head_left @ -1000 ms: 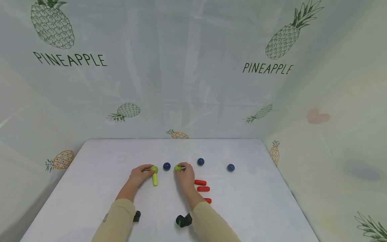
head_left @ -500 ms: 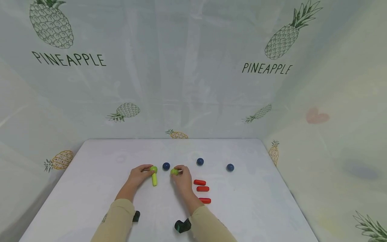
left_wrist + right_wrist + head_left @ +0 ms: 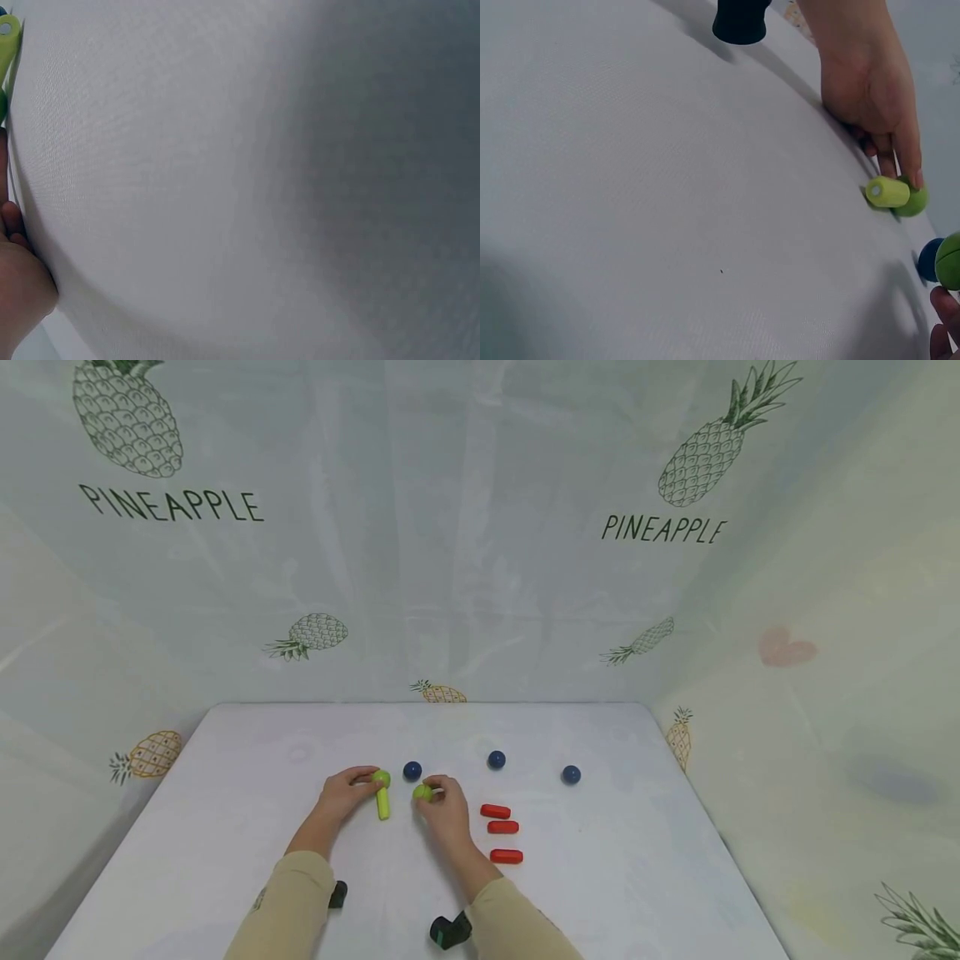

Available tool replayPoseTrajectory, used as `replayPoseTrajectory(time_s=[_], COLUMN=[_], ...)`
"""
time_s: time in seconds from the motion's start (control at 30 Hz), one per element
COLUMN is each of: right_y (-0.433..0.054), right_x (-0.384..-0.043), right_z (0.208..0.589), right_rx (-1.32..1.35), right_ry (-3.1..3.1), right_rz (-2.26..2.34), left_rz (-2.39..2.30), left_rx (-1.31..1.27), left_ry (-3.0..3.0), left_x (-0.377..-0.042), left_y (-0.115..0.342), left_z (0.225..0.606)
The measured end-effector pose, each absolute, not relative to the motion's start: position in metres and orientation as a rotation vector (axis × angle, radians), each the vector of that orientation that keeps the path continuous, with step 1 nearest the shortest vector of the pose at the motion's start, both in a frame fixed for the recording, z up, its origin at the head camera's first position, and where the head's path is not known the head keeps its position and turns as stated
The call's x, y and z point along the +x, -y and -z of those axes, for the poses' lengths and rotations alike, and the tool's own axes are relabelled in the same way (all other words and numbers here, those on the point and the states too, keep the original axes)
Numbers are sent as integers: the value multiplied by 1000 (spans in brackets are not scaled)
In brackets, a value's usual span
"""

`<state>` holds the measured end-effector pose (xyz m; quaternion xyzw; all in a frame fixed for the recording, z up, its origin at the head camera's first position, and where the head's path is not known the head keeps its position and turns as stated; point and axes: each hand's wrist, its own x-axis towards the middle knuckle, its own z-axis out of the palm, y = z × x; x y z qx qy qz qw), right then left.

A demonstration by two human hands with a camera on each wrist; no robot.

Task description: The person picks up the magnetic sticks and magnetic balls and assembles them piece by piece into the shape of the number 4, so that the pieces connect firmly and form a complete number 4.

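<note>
In the head view, my left hand (image 3: 348, 789) pinches a lime-green ball (image 3: 382, 778) at the top end of a yellow-green stick (image 3: 383, 805) lying on the table. The stick's free end shows a silver dot in the right wrist view, where stick (image 3: 889, 192) and ball (image 3: 914, 201) touch. My right hand (image 3: 445, 810) holds a second green ball (image 3: 422, 792) between thumb and fingers, to the right of the stick. A dark blue ball (image 3: 412, 771) lies just beyond, between the hands. Only part of a hand (image 3: 22, 281) enters the left wrist view.
Two more blue balls (image 3: 497, 760) (image 3: 571, 774) lie further right on the white table (image 3: 615, 877). Three red sticks (image 3: 495, 811) (image 3: 502, 827) (image 3: 506, 857) lie beside the right forearm. Black wrist devices (image 3: 451, 932) sit by both sleeves. A pineapple-print cloth hangs behind.
My right hand has moved left and slightly nearer with its green ball, toward the yellow-green stick, uncovering the nearest red stick. The left hand keeps its place on the other ball.
</note>
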<state>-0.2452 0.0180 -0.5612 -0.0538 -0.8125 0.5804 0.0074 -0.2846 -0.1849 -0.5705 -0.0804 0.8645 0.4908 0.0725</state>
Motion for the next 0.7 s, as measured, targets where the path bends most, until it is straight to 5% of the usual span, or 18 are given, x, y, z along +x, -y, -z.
replayPoseTrajectory(time_s=[0.7], right_y=[-7], right_x=[-232], right_z=[563], right_rx=[-11], right_ry=[2521], right_rz=[-1902], left_rz=[-1501], left_rx=[-227], left_ry=[-2591], left_x=[-284], left_y=[185], left_z=[569])
